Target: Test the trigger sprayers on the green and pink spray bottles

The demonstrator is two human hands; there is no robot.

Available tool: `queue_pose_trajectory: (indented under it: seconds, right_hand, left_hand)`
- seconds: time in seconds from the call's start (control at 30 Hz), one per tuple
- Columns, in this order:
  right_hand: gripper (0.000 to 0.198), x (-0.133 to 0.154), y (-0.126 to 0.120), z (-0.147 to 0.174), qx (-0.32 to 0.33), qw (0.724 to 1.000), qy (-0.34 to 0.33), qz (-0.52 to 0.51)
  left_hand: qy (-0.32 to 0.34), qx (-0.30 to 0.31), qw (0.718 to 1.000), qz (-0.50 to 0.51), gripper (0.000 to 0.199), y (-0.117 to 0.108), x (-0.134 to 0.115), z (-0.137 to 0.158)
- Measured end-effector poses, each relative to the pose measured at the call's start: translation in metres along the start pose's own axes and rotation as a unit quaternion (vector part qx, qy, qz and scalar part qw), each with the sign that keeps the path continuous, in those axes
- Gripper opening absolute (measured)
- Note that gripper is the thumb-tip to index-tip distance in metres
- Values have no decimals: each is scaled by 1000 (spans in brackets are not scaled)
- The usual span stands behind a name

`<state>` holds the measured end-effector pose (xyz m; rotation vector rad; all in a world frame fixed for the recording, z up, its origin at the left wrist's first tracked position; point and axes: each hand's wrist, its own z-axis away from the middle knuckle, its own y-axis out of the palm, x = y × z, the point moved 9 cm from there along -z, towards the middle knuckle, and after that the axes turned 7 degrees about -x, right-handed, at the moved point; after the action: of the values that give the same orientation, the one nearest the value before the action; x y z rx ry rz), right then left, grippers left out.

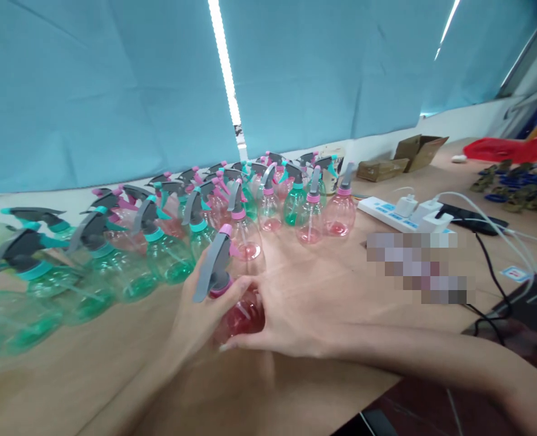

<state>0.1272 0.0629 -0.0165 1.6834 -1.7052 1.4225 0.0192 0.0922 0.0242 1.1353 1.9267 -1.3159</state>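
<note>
Both my hands are wrapped round a clear pink spray bottle (241, 318) with a grey trigger and a pink nozzle and collar. My left hand (200, 297) grips its neck and left side, fingers partly hidden behind it. On the right side, my right hand (277, 321) holds the body between thumb and fingers. Just behind it stands another pink spray bottle (245, 233). Green spray bottles (171, 257) with grey and teal heads run along the left. A pink spray bottle (311, 218) and a further pink spray bottle (339, 212) stand to the right of the group.
A white power strip (381, 215) with plugged-in chargers and loose cables lies on the right of the table (322, 278). Cardboard boxes (418, 152) and a red bag (507, 149) are farther back. Blue sheeting (150, 79) covers the wall behind the bottles.
</note>
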Motion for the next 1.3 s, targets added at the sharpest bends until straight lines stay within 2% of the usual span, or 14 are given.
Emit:
queue_pose_trajectory:
  seconds: [0.07, 0.17, 0.33, 0.43, 0.53, 0.63, 0.8, 1.13, 1.3]
  right_hand:
    - [63, 0, -7, 2, 5, 1000, -22, -15]
    - [66, -14, -27, 7, -29, 999, -29, -22]
    - [78, -66, -78, 6, -147, 982, 65, 103]
    - [74, -76, -98, -6, -173, 972, 47, 153]
    - [71, -82, -109, -22, -185, 958, 46, 216]
    - [70, -88, -113, -35, -185, 949, 65, 248]
    - [85, -91, -117, -43, -211, 945, 73, 240]
    - [74, -92, -119, -59, -203, 906, 106, 357]
    - [73, -92, -117, -67, -193, 906, 111, 361]
  left_hand:
    - [23, 35, 999, 15, 58, 8, 7, 1]
    - [68, 67, 995, 26, 59, 23, 20, 6]
    - [96, 122, 979, -130, 55, 53, 49, 15]
    - [133, 158, 950, -232, 58, 66, 54, 20]
    - [182, 182, 918, -300, 53, 75, 52, 24]
    - [206, 186, 903, -328, 51, 77, 51, 24]
    - [216, 184, 899, -334, 52, 78, 50, 23]
    - [236, 166, 892, -347, 49, 78, 53, 25]
    - [241, 170, 887, -357, 50, 78, 53, 26]
